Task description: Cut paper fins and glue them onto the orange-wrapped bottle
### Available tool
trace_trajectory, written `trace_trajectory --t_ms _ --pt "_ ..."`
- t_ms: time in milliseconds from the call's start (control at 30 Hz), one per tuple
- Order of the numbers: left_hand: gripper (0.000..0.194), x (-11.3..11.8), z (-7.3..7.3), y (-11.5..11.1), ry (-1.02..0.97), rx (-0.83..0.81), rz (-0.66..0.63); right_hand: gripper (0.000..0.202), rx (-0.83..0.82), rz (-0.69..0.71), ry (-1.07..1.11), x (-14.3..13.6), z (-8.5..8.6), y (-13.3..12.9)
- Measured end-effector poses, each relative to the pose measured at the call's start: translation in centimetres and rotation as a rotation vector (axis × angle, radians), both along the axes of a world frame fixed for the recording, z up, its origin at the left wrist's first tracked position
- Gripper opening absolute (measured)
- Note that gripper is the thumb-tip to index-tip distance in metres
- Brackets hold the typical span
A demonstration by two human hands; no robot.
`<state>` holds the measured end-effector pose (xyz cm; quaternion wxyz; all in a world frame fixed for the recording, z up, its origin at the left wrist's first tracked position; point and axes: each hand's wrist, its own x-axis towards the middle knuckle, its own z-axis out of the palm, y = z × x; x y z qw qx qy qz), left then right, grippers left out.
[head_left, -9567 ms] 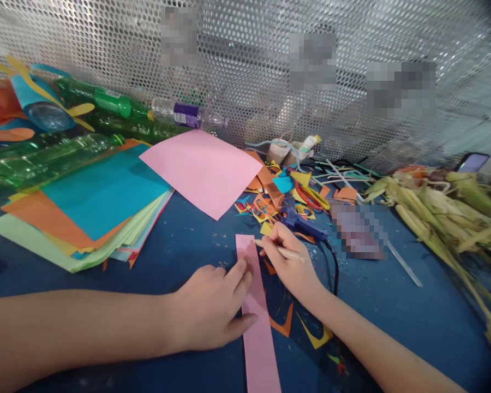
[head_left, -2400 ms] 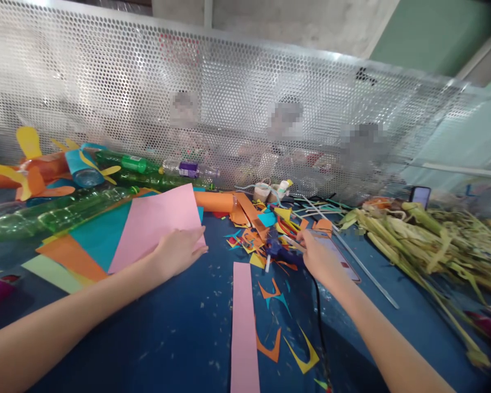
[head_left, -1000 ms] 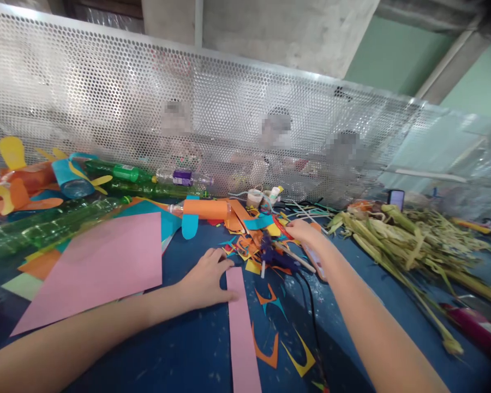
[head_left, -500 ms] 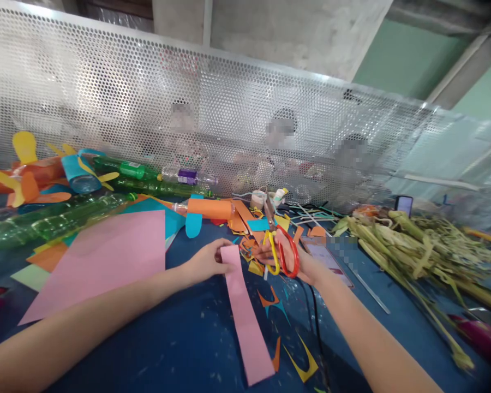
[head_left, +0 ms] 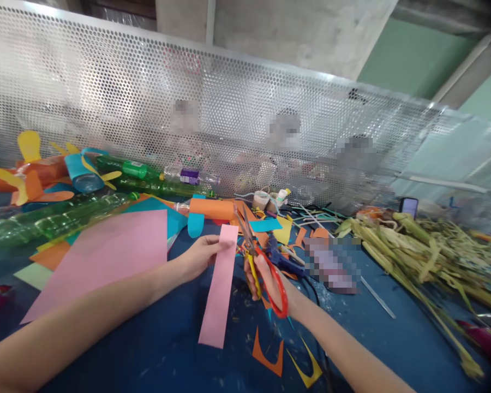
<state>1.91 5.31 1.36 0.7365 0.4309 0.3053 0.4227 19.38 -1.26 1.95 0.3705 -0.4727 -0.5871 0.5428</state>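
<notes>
A long pink paper strip (head_left: 219,297) hangs down from my left hand (head_left: 200,255), pinched near its upper end. My right hand (head_left: 265,278) holds scissors (head_left: 278,289) with one red and one yellow handle loop. Their blades point up and to the left, slightly apart, just right of the strip's top. On the left, a large pink sheet (head_left: 118,251) lies over other coloured sheets. Orange and yellow paper scraps (head_left: 269,357) lie on the blue table (head_left: 155,349) below my right hand.
Green plastic bottles (head_left: 57,221) and bottles wrapped in orange and blue paper (head_left: 213,208) stretch along the back left. A blue glue gun (head_left: 284,259), a phone (head_left: 331,265) and corn husks (head_left: 417,251) are on the right. Behind stands a perforated metal screen (head_left: 237,109), with people beyond.
The strip has swung so its lower end hangs further left. My right hand has come down and left, bringing the scissors beside the strip's top and uncovering the glue gun.
</notes>
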Motion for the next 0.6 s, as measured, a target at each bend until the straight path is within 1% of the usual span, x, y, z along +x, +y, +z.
trace_trajectory --t_ms 100,267,400,500,600 --pt "0.017 -0.1 0.5 -0.2 -0.029 0.03 0.053 0.045 0.148 0.006 -0.161 0.0 -0.2 -0.4" --pt "0.024 -0.3 1.2 -0.4 -0.05 0.14 0.103 0.041 0.323 0.005 -0.4 0.1 0.4 -0.9" --pt "0.024 -0.4 1.6 -0.6 -0.054 0.216 0.162 0.042 0.401 0.002 -0.477 -0.2 1.1 -1.2" --pt "0.023 -0.4 1.7 -0.8 -0.048 0.241 0.166 0.041 0.465 -0.004 -0.526 -0.5 1.7 -1.4" --pt "0.022 -0.5 1.9 -0.9 -0.043 0.239 0.166 0.042 0.451 -0.01 -0.546 -0.7 2.0 -1.6"
